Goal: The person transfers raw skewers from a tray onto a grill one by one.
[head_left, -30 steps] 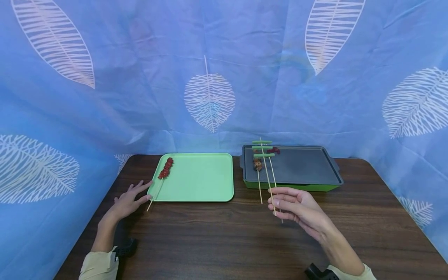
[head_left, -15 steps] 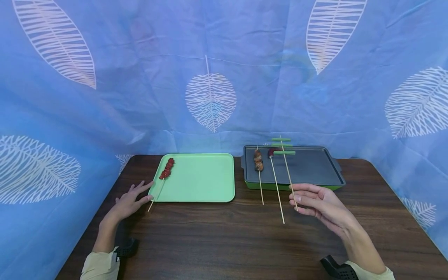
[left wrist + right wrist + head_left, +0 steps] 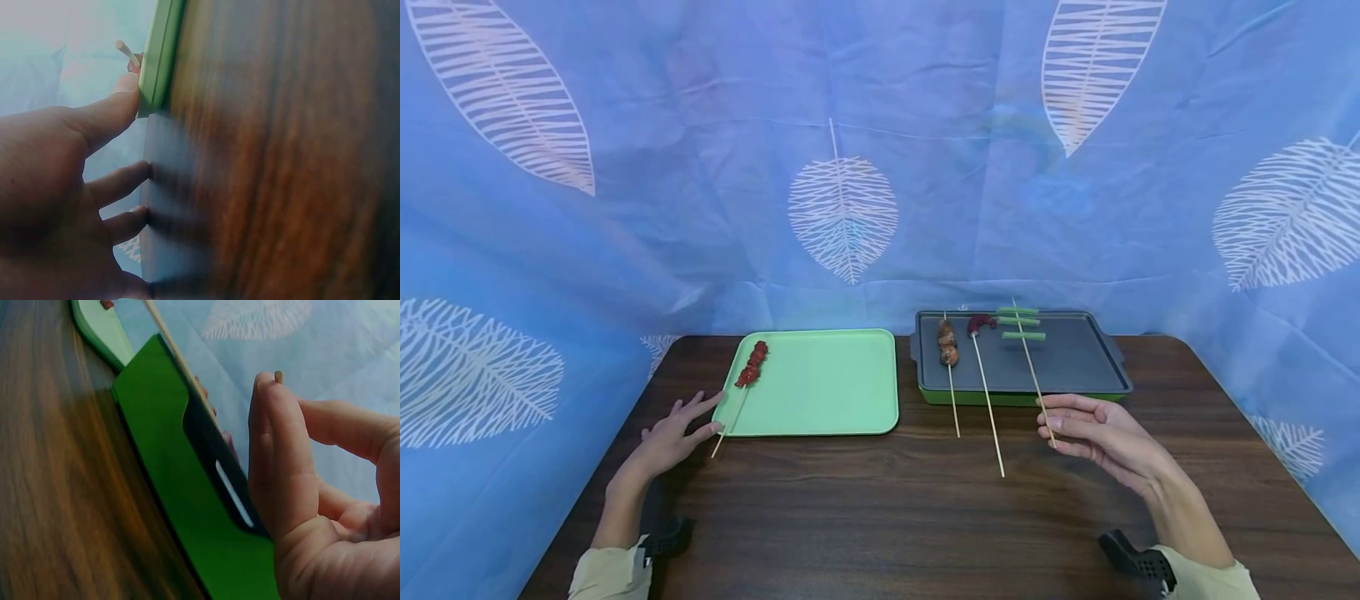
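Right hand (image 3: 1101,435) shifted pinched green-vegetable skewer (image 3: 1024,336) toward 3 o'clock: griddle's (image 3: 1078,358) dark-red skewer (image 3: 981,322) uncovered, row spaced. Left hand (image 3: 670,437): fingers apart.

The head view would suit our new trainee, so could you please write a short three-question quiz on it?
1. What does the right hand pinch: (a) the red skewer, (b) the green skewer, or (c) the brown skewer?
2. True or false: the tray holds two skewers.
3. Order the three skewers at the grill from left to right in the picture.

Key:
1. b
2. False; the tray holds only the red skewer.
3. Brown skewer, maroon skewer, green skewer.
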Tool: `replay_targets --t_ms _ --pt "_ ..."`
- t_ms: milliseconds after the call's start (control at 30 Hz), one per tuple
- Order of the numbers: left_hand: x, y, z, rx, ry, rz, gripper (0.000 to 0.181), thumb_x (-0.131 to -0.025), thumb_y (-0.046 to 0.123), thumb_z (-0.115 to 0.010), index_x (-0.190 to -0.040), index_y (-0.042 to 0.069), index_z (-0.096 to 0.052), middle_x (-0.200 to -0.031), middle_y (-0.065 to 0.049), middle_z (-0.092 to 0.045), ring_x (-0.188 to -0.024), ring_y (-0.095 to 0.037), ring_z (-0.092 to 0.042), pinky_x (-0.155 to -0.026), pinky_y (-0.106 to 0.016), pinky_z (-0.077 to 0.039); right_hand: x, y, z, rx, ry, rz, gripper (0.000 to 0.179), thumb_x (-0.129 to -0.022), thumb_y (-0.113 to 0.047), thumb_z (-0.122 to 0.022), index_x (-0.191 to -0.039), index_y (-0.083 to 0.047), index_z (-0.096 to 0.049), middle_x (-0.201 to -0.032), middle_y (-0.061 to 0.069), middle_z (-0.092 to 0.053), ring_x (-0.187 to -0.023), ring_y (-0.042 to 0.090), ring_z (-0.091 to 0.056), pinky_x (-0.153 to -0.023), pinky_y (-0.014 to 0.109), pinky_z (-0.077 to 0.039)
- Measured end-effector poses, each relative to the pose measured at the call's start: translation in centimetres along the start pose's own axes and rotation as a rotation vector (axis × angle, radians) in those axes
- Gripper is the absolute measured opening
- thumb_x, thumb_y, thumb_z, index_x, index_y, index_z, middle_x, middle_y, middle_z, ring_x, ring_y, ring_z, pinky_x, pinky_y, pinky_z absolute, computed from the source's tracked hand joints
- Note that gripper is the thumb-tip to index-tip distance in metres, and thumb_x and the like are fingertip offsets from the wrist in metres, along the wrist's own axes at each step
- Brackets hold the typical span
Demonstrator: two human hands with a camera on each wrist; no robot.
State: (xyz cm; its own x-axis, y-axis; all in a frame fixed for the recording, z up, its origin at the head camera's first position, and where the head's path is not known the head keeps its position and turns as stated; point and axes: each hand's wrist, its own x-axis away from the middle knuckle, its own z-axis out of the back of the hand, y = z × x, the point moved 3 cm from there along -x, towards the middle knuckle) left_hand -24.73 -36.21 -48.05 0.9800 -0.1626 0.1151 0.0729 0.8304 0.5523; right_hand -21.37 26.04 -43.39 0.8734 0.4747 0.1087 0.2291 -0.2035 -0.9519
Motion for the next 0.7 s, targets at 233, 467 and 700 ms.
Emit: replay_targets --t_ms 233,467,700 --pt "0.0 -0.2 -0.1 0.002 0.001 -0.005 0.072 -0.103 0.045 -0.06 -0.161 0.011 -0.035 -0.162 -0.037 -0.016 -0.143 -0.069 -0.003 -0.088 -0.095 0.002 0.1 0.8 1.5 -0.011 0.019 -0.023 0.033 -0.105 0.004 -0.051 -0.13 -0.012 -0.067 -0.119 0.01 -0.073 -0.111 0.022 -0.071 -0.091 0.032 -0.057" --pt "0.0 -0.3 -0.1 -0.004 0.002 -0.009 0.072 -0.103 0.045 -0.06 -0.161 0.01 -0.034 -0.162 -0.037 -0.017 -0.143 -0.069 -0.003 -0.088 -0.095 0.002 0.1 1.3 2.4 -0.022 0.021 -0.031 0.032 -0.105 0.003 -0.051 -0.13 -0.009 -0.067 -0.118 0.01 -0.074 -0.11 0.022 -0.071 -0.09 0.031 -0.057" --pt "-0.1 -0.2 -0.2 0.0 0.003 -0.008 0.071 -0.103 0.045 -0.06 -0.16 0.01 -0.035 -0.162 -0.036 -0.017 -0.144 -0.068 -0.003 -0.089 -0.094 0.002 0.1 1.6 2.7 -0.025 0.032 -0.042 0.032 -0.106 0.002 -0.051 -0.129 -0.01 -0.069 -0.118 0.01 -0.074 -0.11 0.021 -0.071 -0.089 0.031 -0.057"
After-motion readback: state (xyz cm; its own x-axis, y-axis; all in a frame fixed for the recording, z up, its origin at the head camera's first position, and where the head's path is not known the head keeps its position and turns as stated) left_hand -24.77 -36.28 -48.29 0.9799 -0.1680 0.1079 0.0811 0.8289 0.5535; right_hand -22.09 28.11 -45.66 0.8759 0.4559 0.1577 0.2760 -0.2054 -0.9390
